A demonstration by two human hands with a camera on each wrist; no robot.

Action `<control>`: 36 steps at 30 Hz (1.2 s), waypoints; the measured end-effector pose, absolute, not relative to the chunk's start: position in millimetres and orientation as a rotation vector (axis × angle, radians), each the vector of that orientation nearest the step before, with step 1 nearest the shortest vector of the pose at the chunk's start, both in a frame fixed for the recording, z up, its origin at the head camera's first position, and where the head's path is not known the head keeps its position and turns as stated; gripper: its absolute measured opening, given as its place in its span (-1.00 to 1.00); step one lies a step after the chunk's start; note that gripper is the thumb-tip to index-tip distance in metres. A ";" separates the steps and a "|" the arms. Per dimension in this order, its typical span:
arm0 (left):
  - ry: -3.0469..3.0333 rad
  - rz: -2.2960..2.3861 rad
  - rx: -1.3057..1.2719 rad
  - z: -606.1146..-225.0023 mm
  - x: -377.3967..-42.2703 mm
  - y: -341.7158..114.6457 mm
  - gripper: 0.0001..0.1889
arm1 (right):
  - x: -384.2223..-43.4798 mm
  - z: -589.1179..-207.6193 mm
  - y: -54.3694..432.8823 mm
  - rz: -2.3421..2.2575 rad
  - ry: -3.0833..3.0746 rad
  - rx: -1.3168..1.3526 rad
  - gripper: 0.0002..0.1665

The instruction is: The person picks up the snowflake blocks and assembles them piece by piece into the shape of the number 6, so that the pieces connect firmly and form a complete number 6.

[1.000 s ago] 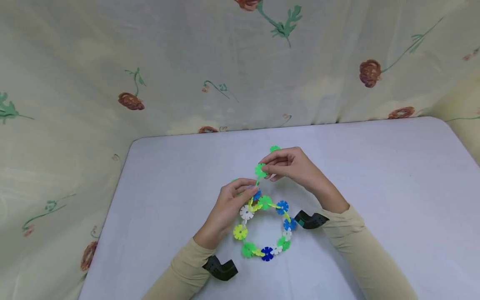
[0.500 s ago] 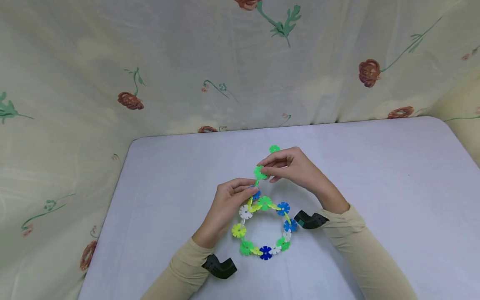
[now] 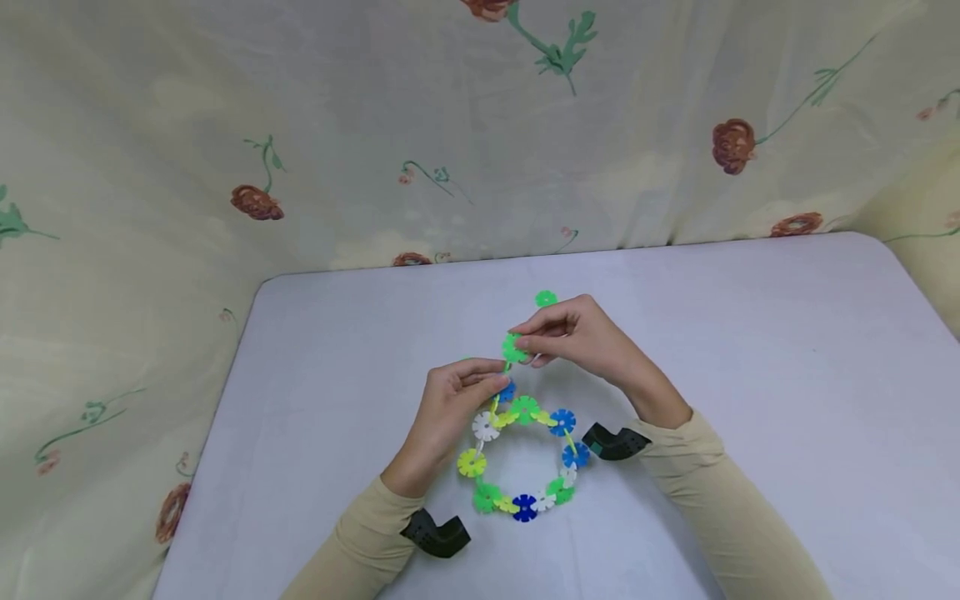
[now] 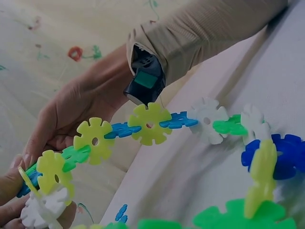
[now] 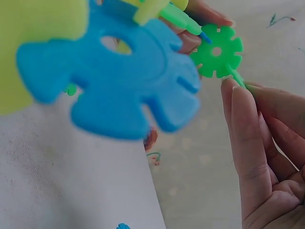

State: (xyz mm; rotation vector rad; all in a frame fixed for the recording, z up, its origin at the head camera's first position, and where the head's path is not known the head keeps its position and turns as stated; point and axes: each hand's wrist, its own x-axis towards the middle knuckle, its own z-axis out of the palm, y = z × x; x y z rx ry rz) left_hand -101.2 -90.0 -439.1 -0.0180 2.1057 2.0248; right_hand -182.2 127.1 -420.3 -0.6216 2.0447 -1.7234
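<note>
A chain of slotted flower-shaped plastic discs in green, yellow, blue and white lies in a ring between the forearms, with a dark blue disc [image 3: 524, 507] at its near side. My left hand [image 3: 453, 400] pinches the chain's far end by a light blue disc [image 3: 507, 390]. Thumb and forefinger of my right hand [image 3: 570, 333] grip a green disc [image 3: 513, 348]. Seen from the right wrist, that held disc is edge-on and meets another green disc [image 5: 217, 51], joined toward the left fingers. How deep the slots are engaged is unclear.
One loose green disc [image 3: 546, 297] lies beyond the right hand. A bit of green [image 3: 467, 360] shows behind the left hand. The white table [image 3: 750, 350] backs onto a flower-patterned cloth [image 3: 337, 125]. Black wrist mounts [image 3: 617, 442] hang beneath both sleeves.
The green disc in my right hand has come slightly down and left, nearer the left fingertips. Both hands keep their grips. The whole view shifts a little.
</note>
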 end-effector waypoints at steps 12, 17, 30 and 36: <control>2.137 1.947 0.075 -438.8 -102.0 -97.7 -0.68 | -181.3 -423.2 121.1 -1.720 2.006 -0.638 -0.77; 2.078 1.839 0.158 -434.3 -109.6 -109.1 -0.70 | -177.1 -422.0 116.5 -1.712 1.995 -0.650 -0.79; 2.190 1.763 0.177 -423.0 -119.2 -123.0 -0.76 | -191.3 -442.6 116.7 -1.565 2.155 -0.681 -0.64; 2.201 1.787 0.191 -419.6 -117.4 -127.0 -0.78 | -202.1 -467.6 89.6 -1.162 2.318 -0.847 -0.70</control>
